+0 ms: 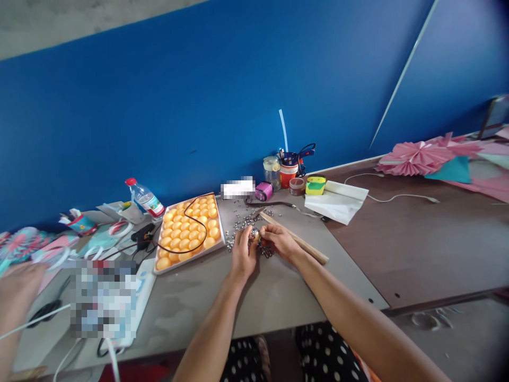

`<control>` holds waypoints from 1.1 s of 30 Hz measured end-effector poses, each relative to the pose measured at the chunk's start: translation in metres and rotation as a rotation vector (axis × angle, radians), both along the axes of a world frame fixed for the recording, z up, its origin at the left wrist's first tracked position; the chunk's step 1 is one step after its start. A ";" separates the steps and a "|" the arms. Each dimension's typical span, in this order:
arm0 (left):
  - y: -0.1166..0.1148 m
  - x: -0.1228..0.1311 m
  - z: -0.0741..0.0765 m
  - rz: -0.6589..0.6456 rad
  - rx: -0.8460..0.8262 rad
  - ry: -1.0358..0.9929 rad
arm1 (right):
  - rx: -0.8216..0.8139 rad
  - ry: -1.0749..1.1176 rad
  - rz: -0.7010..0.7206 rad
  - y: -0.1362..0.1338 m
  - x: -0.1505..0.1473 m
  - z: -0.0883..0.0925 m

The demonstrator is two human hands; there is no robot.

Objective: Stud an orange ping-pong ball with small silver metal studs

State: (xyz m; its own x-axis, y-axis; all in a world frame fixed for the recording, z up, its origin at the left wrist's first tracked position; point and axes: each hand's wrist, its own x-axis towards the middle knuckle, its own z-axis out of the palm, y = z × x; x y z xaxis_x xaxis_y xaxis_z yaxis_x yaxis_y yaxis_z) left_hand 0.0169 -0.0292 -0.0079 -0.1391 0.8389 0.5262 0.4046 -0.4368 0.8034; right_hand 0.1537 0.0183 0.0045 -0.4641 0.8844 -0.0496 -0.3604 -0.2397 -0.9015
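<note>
Blue wall [222, 95] runs behind a long grey table [278, 297], and the person seated at it has both arms stretched out over the middle.

The left hand [243, 249] and the right hand [278, 240] meet fingertip to fingertip, and both are closed on one small orange piece [256, 236]. It is pinched between them just above the tabletop, and most of it is hidden by the fingers. Directly under and beyond the grip lies a loose scatter of silver beads [243, 223], too many and too small to count. It spreads away from the person and slightly to the left, so the left hand sits a little nearer to it.

One wooden stick [308, 248] lies flat, its long axis slanting from far-left to near-right. It passes just behind the right hand, touching or almost touching the wrist.

To the left of the beads sits one tray [161, 265] filled with rows of orange balls [186, 233], roughly three dozen. A black cable [199, 212] loops across them. Beyond that lies one water bottle [145, 199] on its side. Along the wall stand one jar [272, 171] and one orange cup [288, 175], with folded white paper [338, 201] beside them and pink paper fans [413, 159] well off to the right. Another person's hand [18, 286] rests at the far left edge.
</note>
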 end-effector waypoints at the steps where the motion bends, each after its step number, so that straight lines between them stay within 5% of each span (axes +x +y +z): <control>1: 0.000 0.000 0.000 -0.005 0.002 -0.006 | -0.007 -0.004 0.005 -0.001 0.001 0.001; 21: -0.007 0.004 0.003 -0.040 -0.022 -0.051 | -0.044 0.047 0.052 -0.003 0.001 0.004; 25: -0.002 0.002 0.006 0.073 -0.029 -0.092 | 0.189 -0.098 -0.080 0.004 0.006 0.004; 29: 0.003 -0.003 0.004 0.156 -0.043 -0.108 | 0.644 -0.592 -0.271 0.009 0.014 -0.004; 33: 0.004 -0.006 0.002 0.176 -0.044 -0.067 | 0.895 -1.075 -0.163 0.000 0.013 -0.009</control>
State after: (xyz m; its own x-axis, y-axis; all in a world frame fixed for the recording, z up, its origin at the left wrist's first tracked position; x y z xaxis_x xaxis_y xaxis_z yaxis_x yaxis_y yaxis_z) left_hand 0.0106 -0.0251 -0.0058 -0.3195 0.8206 0.4739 0.4168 -0.3275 0.8480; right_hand 0.1662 0.0184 -0.0045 -0.4503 0.8444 0.2901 0.6247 0.5301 -0.5734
